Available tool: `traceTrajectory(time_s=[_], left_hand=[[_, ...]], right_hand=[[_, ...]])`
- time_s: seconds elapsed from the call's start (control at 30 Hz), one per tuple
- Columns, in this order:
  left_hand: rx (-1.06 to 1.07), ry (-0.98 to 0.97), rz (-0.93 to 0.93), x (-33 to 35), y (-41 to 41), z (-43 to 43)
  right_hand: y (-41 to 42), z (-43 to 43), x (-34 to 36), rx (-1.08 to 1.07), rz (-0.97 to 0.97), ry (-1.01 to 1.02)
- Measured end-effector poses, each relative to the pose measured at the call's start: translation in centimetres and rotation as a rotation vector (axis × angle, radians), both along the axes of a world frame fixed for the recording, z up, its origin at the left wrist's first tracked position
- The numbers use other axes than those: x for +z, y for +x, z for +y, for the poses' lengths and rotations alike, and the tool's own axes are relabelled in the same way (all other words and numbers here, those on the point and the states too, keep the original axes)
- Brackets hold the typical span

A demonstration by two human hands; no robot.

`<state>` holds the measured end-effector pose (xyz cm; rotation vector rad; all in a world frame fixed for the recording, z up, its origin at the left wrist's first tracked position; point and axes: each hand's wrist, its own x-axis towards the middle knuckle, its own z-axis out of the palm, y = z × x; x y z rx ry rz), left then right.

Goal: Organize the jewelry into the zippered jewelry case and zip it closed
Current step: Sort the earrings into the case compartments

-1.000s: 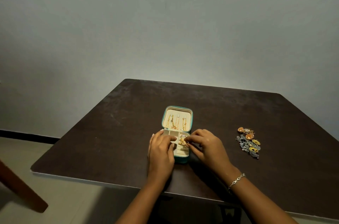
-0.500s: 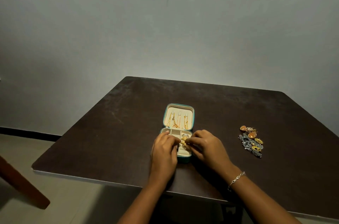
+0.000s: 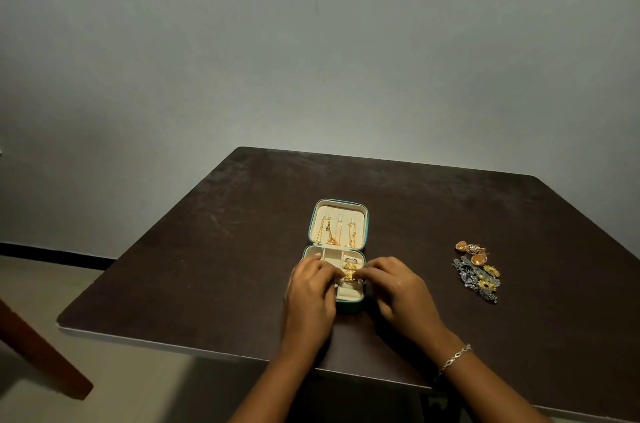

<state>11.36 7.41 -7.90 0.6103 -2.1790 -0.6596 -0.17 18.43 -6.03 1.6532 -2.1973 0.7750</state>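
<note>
A small teal jewelry case (image 3: 350, 305) lies open on the dark table (image 3: 214, 270), its cream lid (image 3: 337, 211) tipped back with gold chains (image 3: 334, 234) hanging inside. A silver ring (image 3: 350, 260) and a gold ring (image 3: 349, 266) sit in the ring slots of the base. My left hand (image 3: 310, 294) and my right hand (image 3: 398, 291) meet over the base and both pinch a wide gold ring (image 3: 350, 275) at the ring roll. My left hand hides the base's left compartments.
A loose pile of jewelry (image 3: 478, 270) lies on the table to the right: orange-gold earrings, silver pieces and yellow flower shapes. A bracelet (image 3: 455, 358) is on my right wrist. A brown wooden piece (image 3: 41, 353) stands off the table at lower left.
Both hands stay at the case base with the gold ring between the fingertips; they have shifted only slightly. The camera view has drifted a little.
</note>
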Motion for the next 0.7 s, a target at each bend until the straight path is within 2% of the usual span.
traceTrajectory(time_s=[0.43,0.7], left_hand=[[-0.018,-0.038,0.005,-0.4,-0.2,-0.3],[-0.014,-0.055,0.072,-0.3,0.0,0.0]], right_hand=[[-0.2,-0.2,-0.6,0.024,-0.017,0.031],[-0.3,0.8,-0.6,0.047,-0.082,-0.036]])
